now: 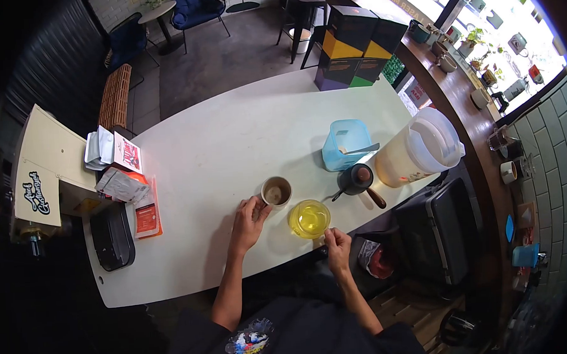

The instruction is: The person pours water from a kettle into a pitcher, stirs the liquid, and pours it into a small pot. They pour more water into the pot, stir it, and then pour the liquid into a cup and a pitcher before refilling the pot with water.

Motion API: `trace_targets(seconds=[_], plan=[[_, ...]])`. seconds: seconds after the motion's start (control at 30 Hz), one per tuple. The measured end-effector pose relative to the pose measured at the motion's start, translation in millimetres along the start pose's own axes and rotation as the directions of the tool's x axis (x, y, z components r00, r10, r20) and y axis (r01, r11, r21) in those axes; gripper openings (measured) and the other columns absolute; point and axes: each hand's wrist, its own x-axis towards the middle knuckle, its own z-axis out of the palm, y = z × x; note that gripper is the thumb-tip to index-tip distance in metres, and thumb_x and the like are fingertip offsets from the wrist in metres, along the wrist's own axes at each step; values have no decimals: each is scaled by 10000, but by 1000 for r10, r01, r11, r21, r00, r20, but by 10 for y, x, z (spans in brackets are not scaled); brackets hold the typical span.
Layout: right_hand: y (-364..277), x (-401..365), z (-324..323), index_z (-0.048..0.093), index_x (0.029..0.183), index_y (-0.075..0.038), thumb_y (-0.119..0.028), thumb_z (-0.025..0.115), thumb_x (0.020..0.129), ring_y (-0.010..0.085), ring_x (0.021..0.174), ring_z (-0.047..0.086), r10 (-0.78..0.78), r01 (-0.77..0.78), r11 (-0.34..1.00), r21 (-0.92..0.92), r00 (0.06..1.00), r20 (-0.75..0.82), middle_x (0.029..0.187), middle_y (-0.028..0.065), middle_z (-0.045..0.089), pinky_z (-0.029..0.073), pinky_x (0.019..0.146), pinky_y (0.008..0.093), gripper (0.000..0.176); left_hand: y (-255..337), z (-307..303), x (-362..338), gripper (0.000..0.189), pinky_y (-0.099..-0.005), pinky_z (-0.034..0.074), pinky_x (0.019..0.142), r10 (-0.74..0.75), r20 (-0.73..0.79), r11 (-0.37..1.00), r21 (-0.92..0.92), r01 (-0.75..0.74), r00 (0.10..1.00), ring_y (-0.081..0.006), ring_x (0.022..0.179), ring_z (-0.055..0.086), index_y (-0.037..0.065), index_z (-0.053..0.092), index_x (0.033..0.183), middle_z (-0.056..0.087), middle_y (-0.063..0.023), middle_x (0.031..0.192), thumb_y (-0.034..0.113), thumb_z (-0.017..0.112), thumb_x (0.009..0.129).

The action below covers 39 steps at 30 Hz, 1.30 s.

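My left hand (250,220) rests on the white table (219,148) with its fingers against the side of a small beige cup (276,192) that holds a pale brown liquid. Right of the cup stands a clear glass (309,219) of yellow liquid. My right hand (337,245) is at the table's near edge, fingertips by the glass's lower right rim; whether it grips anything is unclear. Behind the glass sits a small black teapot (357,180) with a side handle.
A blue plastic box (346,144) and a large lidded pitcher (419,147) stand at the right. Dark boxes (355,46) sit at the far end. Packets and papers (126,177) lie at the left edge beside a black case (112,236). A counter with cups runs along the right.
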Motion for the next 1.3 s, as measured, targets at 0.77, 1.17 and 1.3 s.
trace_targets(seconds=[0.77,1.17,1.3], plan=[[-1653,316,15,405,592,37,-256,627,880,85,541,281,31,204,791,-577,929,370,520,30,289,242,463,329,466,-20,18,-301,646,-291,549,715,-7,-17,923,-385,0,1000,-149,960,642,9,445,1312,660,-146,1117,95,785,769],[-1690,405,158,403,582,38,-252,630,885,79,538,282,31,283,717,-637,900,434,508,30,306,241,462,331,477,-73,16,-294,745,-244,541,544,-79,82,943,-317,101,994,-115,887,650,49,404,1393,662,-95,1132,86,786,754],[-1619,422,138,417,587,38,-244,627,890,73,537,287,11,302,708,-639,900,437,507,21,321,247,462,320,464,-66,7,-288,745,-251,557,567,-96,116,936,-327,129,989,-126,915,653,42,404,1388,657,-97,1143,74,786,749]])
